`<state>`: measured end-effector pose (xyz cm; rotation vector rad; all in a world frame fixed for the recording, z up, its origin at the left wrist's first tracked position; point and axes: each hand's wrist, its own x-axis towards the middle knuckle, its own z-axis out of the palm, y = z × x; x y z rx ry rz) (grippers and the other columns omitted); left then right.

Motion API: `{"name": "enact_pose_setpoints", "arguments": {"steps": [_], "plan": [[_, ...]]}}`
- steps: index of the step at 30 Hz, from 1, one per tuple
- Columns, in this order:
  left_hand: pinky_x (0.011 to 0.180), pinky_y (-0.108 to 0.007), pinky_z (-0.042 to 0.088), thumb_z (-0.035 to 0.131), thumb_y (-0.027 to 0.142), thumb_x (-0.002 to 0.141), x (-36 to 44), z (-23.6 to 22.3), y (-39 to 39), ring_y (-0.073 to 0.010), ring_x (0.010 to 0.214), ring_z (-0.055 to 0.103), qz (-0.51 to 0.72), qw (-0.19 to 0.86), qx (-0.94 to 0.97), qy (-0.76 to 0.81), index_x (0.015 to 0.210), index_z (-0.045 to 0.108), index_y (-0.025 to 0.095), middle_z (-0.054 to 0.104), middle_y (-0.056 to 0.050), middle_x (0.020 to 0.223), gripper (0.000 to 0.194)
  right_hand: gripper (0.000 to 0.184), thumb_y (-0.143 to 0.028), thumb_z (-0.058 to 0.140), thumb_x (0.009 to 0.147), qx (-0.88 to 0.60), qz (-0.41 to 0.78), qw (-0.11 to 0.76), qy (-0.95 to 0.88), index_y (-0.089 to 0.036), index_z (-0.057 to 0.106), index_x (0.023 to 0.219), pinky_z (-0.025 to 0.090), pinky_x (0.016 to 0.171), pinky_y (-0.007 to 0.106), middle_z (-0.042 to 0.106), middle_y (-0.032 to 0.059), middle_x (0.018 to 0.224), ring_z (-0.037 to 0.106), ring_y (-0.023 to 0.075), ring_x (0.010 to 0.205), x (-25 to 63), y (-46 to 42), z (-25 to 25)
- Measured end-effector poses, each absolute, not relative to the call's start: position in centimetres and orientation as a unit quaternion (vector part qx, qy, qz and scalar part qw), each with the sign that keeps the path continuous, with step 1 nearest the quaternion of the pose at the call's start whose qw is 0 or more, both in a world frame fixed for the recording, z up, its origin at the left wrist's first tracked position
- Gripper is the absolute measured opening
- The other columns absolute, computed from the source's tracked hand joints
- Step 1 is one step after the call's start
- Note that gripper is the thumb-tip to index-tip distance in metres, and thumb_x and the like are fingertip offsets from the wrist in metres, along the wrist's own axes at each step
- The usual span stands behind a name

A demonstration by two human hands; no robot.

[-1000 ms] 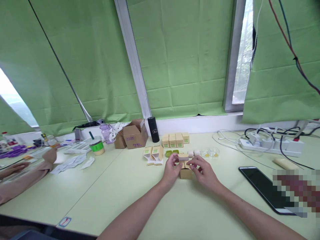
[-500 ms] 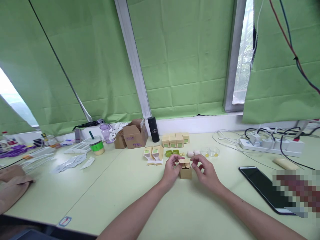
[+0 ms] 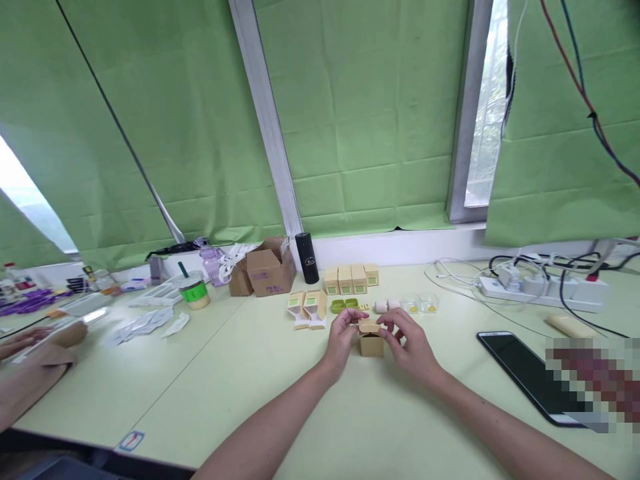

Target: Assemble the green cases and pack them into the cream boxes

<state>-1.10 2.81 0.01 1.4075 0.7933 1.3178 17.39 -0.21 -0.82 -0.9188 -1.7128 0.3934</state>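
A small brown cardboard box [image 3: 372,345] stands on the table in front of me. Its lid leans forward over the top, with a dark gap left under the front edge. My left hand [image 3: 343,340] grips the box's left side near the lid, thumb and fingers bent. On the other side, my right hand [image 3: 404,339] pinches the lid's right edge. Just behind are two green cases [image 3: 345,305], small yellow pieces [image 3: 365,307], two pale pink rolls [image 3: 387,305] and clear containers [image 3: 420,304] with yellow bits inside. The box's contents are hidden.
Two open cartons [image 3: 306,308] lie left of the hands; several closed boxes [image 3: 352,280] line up behind. A black bottle [image 3: 307,259], larger cardboard box [image 3: 271,268] and drink cup [image 3: 193,292] stand farther left. Rightward are a phone [image 3: 530,377] and power strip [image 3: 543,295]. A co-worker's sleeve [image 3: 37,383] shows at left.
The box's lid, upright earlier, has come forward and down over the opening. My right hand left the flaps and moved onto the lid's edge. The co-worker's arm shifted.
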Motion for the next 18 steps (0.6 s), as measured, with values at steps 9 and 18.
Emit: {"name": "enact_pose_setpoints", "arguments": {"steps": [9, 18], "plan": [[0.1, -0.039, 0.046, 0.064, 0.044, 0.093, -1.2, 0.28, 2.23, -0.0273, 0.111, 0.064, 0.536, 0.468, 0.62, 0.331, 0.102, 0.066, 0.02, 0.071, -0.01, 0.112, 0.026, 0.012, -0.019, 0.051, 0.098, -0.369, 0.145, 0.534, -0.747, -0.024, 0.062, 0.096, 0.047, 0.059, 0.029, 0.062, 0.0053, 0.096, 0.059, 0.0186, 0.078, 17.4, -0.39, -1.03], [0.098, -0.038, 0.043, 0.064, 0.039, 0.093, -1.32, 0.31, 1.91, -0.0271, 0.114, 0.062, 0.52, 0.411, 0.663, 0.348, 0.106, 0.066, 0.021, 0.071, -0.01, 0.118, 0.023, 0.013, -0.021, 0.048, 0.098, -0.376, 0.132, 0.517, -0.758, -0.025, 0.061, 0.096, 0.047, 0.06, 0.031, 0.061, 0.0058, 0.093, 0.06, 0.0203, 0.079, 17.51, -0.5, -1.06]]}}
